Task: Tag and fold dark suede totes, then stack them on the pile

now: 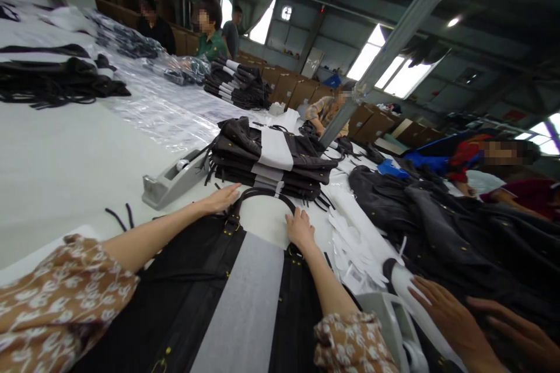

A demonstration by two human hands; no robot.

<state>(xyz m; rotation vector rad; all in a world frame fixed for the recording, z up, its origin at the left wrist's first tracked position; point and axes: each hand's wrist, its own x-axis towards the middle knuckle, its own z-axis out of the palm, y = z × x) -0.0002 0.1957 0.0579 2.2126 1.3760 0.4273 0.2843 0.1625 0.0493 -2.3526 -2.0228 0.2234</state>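
Observation:
A black bag (192, 280) with gold-coloured fittings lies flat in front of me, a white paper band (240, 303) running down its middle. Its looped handle (265, 191) reaches away from me. My left hand (221, 198) is stretched out with straight fingers beside the handle's left side; I cannot tell whether it touches. On the other side, the fingers of my right hand (300, 228) curl round the handle near its base. Just beyond is a stack of similar black bags (231, 148), wrapped with white paper bands.
Grey tape dispensers (170, 183) stand left of the stack and at lower right. A co-worker's hands (455, 320) reach in at right, near a heap of black bags (437, 215). White paper strips (354, 245) lie between. A slanted metal post (385, 46) rises beyond; several people work farther back.

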